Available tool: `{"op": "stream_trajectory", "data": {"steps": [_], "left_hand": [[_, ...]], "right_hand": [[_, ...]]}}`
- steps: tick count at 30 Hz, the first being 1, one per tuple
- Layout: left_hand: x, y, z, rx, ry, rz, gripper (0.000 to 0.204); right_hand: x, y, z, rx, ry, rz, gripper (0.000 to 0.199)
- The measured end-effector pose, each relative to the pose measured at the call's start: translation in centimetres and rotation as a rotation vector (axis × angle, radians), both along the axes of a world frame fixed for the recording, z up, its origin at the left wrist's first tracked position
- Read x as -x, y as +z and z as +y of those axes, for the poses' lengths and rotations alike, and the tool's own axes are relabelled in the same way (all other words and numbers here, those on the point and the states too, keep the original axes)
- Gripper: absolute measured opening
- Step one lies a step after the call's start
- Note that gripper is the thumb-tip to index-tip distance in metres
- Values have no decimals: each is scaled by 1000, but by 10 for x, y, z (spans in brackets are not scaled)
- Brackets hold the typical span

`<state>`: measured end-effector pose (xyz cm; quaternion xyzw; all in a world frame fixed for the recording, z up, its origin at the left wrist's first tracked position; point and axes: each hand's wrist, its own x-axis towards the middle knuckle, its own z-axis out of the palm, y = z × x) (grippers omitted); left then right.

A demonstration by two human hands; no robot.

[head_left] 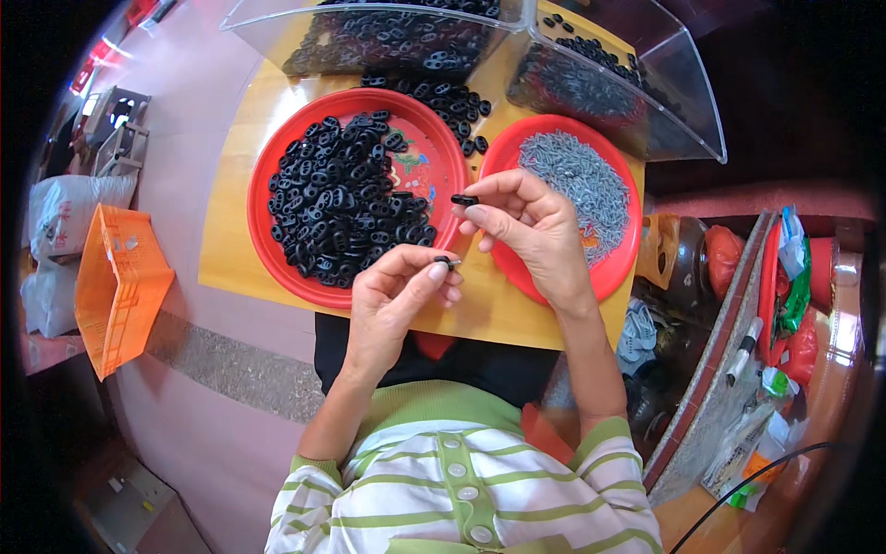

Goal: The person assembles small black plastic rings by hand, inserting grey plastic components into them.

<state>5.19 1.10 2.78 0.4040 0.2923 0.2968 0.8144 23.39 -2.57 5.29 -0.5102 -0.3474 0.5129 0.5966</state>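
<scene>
Between thumb and forefinger, my left hand pinches a small black part with a metal pin sticking out of it. My right hand, a little higher, grips a black oval plastic piece by its end. The two parts are apart. Left of my hands, a red round tray holds a heap of black oval pieces with two holes each. Partly behind my right hand is a second red tray, filled with small grey metal screws or pins.
Two clear plastic bins with more black pieces stand at the far side of the yellow table. Loose black pieces lie between them and the trays. An orange crate is on the left; a cluttered shelf is at right.
</scene>
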Motion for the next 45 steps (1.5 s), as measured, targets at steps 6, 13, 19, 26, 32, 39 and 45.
{"op": "stream_trajectory", "data": {"steps": [6,13,19,26,32,39,45], "left_hand": [[-15,6,-1,-35,72,1,15],[-26,7,-6,-9,83,-15,14],[-28,7,-7,-26,84,-8,14],[-26,4,-7,-66,95,10,14],[-25,3,-7,-204,124,69,15],[-24,1,-6,-188,112,66,18],[-25,-1,-6,-93,114,-29,18]], "right_hand": [[7,-7,-25,-26,-94,35,18],[16,-12,-38,-73,-276,80,20],[18,-16,-41,-88,-281,10,19],[21,-16,-39,-76,-290,25,19],[26,-15,-38,-59,-308,-80,15],[28,-22,-36,-130,-348,-270,13],[32,-19,-35,-89,-357,-245,13]]}}
